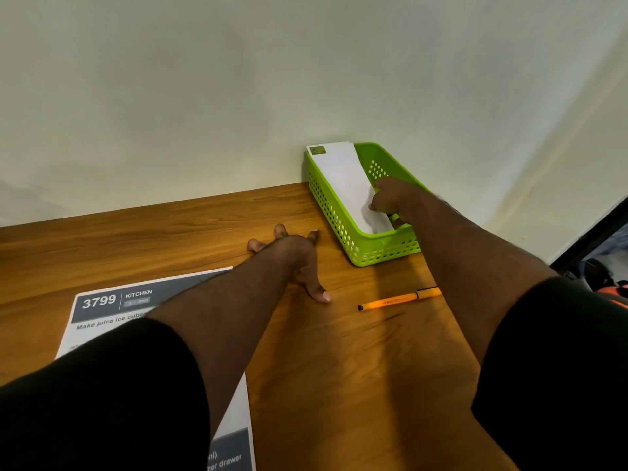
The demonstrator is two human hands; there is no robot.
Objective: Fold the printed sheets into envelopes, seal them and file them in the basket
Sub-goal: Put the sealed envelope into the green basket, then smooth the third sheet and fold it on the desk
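We see a sheet [102, 311] under our left forearm; our left hand [295, 256] rests spread on the table [170, 232], holding nothing. Our right hand [390, 198] pinches the envelope [343, 178], lying inside the basket [373, 253]. A pen [397, 297] lies nearer us.

black short sleeves [112, 385], forearms bare, hands [292, 253] ungloved.

The printed sheet [102, 311] lies on the table left of the green basket [339, 219]. Its dark header reads "3799" and "KITCHEN". Below the header stands "Make juice ice cube", cut off by an arm. At its lower edge, "drawer" is readable. The print on the orange pen [397, 299] below the basket is too small to read.
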